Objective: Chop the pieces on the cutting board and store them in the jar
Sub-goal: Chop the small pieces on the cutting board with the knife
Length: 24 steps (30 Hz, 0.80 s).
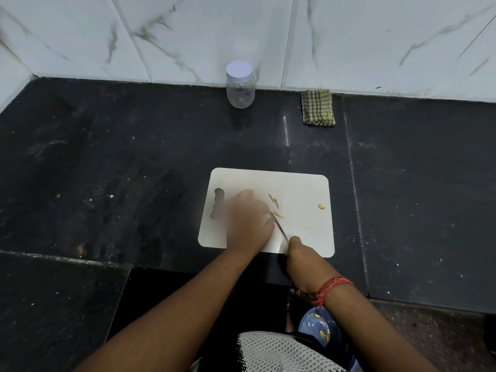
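Cutting board (300,183): white, rounded corners, handle slot at its left end; lies flat on the worktop (107,170) at centre frame, a little right of middle.

Pieces (279,214): small yellowish slivers on the board. One cluster sits at the board's middle just beside the knife tip; a few more lie slightly above it; a single curled piece (321,207) lies apart near the board's right edge.

Knife (279,226): thin blade, running diagonally from the right hand up-left to the central pieces, tip down at the board.

Right hand (295,247): at the board's lower edge, fingers curled round the knife handle. Red thread band (331,288) on that wrist.

Left hand (249,218): blurred, resting palm-down on the left half of the board, fingertips next to the blade; whether the fingers pinch a piece cannot be told.

Jar (240,89): clear plastic, white lid on, upright at upper centre of frame against the marble-patterned wall tiles (375,36); well apart from the board.

Cloth (318,108): checked green-and-tan, folded, at the wall to the right of the jar.

Worktop: dark polished stone, specked with pale marks.
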Motion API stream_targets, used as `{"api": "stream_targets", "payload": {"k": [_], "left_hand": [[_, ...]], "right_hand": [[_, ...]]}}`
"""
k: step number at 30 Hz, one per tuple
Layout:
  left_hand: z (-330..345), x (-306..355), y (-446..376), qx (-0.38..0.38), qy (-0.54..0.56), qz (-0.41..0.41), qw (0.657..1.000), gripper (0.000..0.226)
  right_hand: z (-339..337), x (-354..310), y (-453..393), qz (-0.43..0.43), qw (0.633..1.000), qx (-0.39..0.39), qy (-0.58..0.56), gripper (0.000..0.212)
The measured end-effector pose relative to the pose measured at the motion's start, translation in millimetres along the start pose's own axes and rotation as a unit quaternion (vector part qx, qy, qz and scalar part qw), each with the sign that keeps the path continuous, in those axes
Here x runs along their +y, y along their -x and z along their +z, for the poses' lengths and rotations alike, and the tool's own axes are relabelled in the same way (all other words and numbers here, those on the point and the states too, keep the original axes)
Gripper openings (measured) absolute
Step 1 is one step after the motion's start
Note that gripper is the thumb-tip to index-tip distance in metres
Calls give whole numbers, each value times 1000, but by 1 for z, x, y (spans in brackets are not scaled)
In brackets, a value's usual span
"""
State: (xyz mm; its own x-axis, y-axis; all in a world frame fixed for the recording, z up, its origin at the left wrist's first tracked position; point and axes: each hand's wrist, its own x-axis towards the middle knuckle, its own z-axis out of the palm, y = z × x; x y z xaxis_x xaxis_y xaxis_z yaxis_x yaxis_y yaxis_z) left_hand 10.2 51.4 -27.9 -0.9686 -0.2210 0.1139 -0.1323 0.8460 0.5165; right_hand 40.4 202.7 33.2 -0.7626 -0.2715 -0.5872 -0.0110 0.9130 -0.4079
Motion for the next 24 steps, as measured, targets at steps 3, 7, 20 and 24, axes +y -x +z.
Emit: {"api": "stream_targets", "payload": {"k": [3, 7, 20, 24], "left_hand": [[0, 0, -2, -4, 18, -10, 1000, 9], [-1, 0, -4, -18, 23, -17, 999, 6], [0, 7, -7, -7, 17, -44, 999, 8], [0, 8, -6, -1, 15, -45, 999, 9]], "right_hand": [[0, 1, 1, -6, 1000, 1, -3, 12], [3, 3, -1, -12, 1000, 8, -5, 13], [6, 4, -2, -10, 1000, 7, -1, 16], [6, 6, 1, -8, 1000, 0, -3, 13]]}}
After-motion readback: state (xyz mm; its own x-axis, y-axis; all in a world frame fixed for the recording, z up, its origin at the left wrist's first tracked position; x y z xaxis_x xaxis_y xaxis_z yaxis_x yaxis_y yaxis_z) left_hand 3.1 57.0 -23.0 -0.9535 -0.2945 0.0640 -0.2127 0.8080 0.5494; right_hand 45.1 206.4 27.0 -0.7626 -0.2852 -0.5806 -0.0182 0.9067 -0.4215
